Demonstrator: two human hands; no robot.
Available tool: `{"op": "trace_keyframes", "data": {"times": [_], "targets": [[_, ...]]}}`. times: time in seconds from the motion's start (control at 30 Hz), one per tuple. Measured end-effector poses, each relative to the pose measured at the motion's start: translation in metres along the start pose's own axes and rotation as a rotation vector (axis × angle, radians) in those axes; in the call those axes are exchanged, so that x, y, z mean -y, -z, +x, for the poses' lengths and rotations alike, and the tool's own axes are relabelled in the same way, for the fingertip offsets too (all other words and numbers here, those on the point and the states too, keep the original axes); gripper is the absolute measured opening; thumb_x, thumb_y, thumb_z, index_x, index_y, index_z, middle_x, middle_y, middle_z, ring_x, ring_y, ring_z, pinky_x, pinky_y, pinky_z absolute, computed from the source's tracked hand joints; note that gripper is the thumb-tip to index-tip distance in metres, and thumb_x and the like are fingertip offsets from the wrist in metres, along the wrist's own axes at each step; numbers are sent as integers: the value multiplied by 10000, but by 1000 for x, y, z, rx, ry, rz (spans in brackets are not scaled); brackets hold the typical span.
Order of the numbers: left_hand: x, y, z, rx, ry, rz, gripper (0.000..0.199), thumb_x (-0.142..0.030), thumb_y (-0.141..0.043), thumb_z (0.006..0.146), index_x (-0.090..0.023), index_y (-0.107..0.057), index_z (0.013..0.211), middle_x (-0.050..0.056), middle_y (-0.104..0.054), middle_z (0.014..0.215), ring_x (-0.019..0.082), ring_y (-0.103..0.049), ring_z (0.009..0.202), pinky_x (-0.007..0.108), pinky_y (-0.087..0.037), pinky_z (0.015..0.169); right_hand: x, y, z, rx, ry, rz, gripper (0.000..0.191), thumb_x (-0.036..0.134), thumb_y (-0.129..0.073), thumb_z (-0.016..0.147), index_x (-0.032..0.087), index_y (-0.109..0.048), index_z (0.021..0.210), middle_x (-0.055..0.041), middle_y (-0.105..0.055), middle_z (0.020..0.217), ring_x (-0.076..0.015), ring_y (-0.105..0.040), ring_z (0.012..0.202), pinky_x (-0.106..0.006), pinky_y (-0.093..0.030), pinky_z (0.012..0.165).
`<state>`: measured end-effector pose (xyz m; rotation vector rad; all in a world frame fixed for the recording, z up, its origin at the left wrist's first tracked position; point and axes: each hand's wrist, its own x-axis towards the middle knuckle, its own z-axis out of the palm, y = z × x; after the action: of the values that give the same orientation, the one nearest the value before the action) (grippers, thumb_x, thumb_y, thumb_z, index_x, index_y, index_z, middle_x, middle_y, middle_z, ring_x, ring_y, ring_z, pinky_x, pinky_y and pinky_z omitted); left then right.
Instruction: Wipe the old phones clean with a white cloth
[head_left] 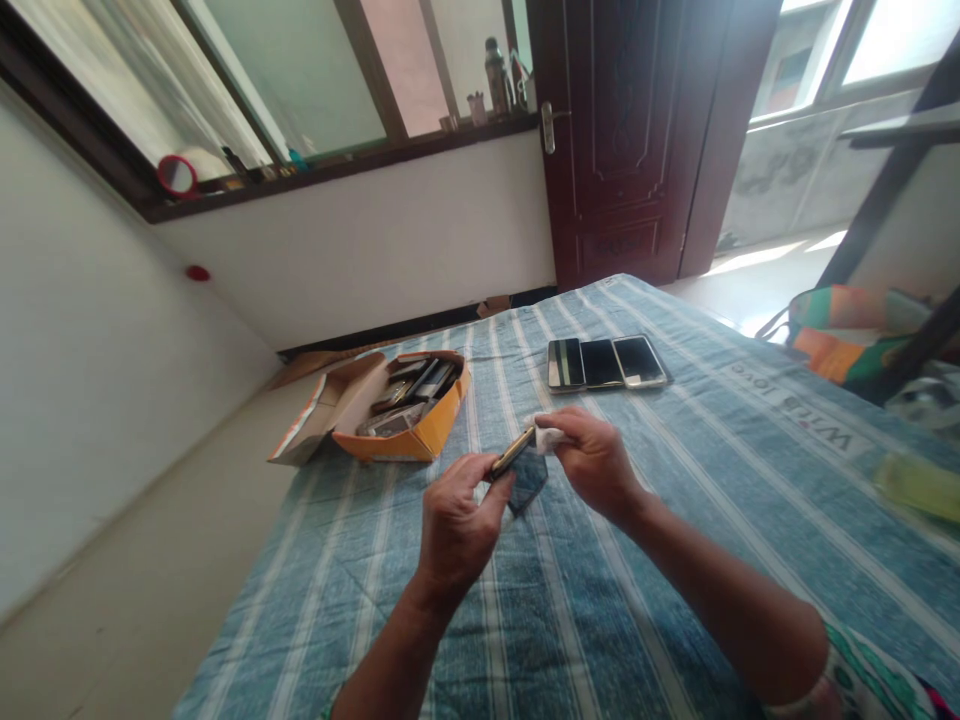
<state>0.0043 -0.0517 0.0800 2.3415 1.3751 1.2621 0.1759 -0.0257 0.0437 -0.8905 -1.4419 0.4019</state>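
Note:
My left hand (459, 510) is closed around one end of a gold-edged mobile phone (514, 450), which is tilted with its narrow side toward me. My right hand (596, 455) pinches a white tissue or cloth (551, 437) against the phone's far end. Just beneath them, a dark flat piece like a phone or glass panel (529, 485) shows, partly covered by the held phone and my left fingers. Farther off to the right, three phones (604, 362) lie side by side on the striped cloth. An open orange cardboard box (439, 425) at the left holds several phones.
Blue striped fabric (420, 600) covers the bed-like surface. Beyond it are a white wall, a window sill (345, 155) with bottles and a red round mirror (178, 175), and a dark red door (637, 130). A yellow-green item (919, 487) lies at the right edge.

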Motion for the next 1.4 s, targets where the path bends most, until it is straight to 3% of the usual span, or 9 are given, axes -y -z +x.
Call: {"op": "trace_keyframes", "data": {"times": [0.13,0.27,0.5,0.63,0.73,0.9,1.03,1.2,1.4], "targets": [[-2,3,3,20,14,-12,85,-236,-608,803,-188,-677,791,14,-695,752,164,-651,696,262,-499,680,-12,-3,-5,54,-174,112,271,97,-540,746,205,-751,876,-9,-707,780,-157,-657,709,-276,-527,668],[-5,4,6,45,25,-25,89,-211,-599,804,-178,-681,795,13,-690,741,156,-648,681,254,-495,670,-13,-5,-7,64,-203,124,275,85,-528,735,202,-753,838,-4,-698,751,-154,-648,693,-267,-512,658],[-2,-15,6,-20,-15,-125,84,-223,-625,802,-183,-688,842,27,-709,812,166,-663,744,264,-522,725,-1,1,-2,-121,-10,69,344,33,-484,731,210,-732,888,-37,-688,860,-168,-656,792,-291,-533,732],[5,-31,4,-52,14,-195,122,-253,-636,811,-174,-684,890,44,-711,858,181,-668,790,290,-530,764,2,8,1,-150,121,-45,355,25,-466,762,206,-713,941,-54,-667,929,-174,-645,844,-303,-534,758],[6,-31,4,-40,16,-210,128,-248,-620,825,-164,-681,899,45,-707,860,171,-661,789,275,-524,763,5,8,0,-115,213,-120,337,27,-460,812,188,-689,998,-70,-653,954,-182,-628,878,-316,-531,776],[9,-11,0,9,-16,-84,80,-205,-606,817,-166,-672,840,7,-672,759,126,-607,672,216,-492,663,14,-4,-10,19,402,-275,268,77,-437,908,131,-645,1067,-101,-638,920,-201,-589,868,-333,-520,755],[17,0,-10,12,14,-35,98,-204,-601,817,-166,-680,860,19,-689,805,140,-632,732,227,-490,715,17,-15,-20,118,516,-447,246,119,-423,943,81,-634,1063,-115,-637,882,-211,-566,826,-347,-493,731],[35,8,-23,44,116,-34,100,-243,-629,796,-177,-694,834,8,-696,790,153,-644,730,241,-488,707,6,-18,-26,203,570,-612,237,135,-423,954,82,-638,1039,-103,-633,874,-214,-548,836,-347,-454,736],[58,7,-36,100,256,-85,89,-260,-661,746,-175,-688,752,-9,-668,694,157,-623,671,252,-478,655,-9,-13,-26,213,545,-716,255,147,-400,964,121,-654,975,-87,-616,837,-210,-522,826,-342,-427,740]]}}
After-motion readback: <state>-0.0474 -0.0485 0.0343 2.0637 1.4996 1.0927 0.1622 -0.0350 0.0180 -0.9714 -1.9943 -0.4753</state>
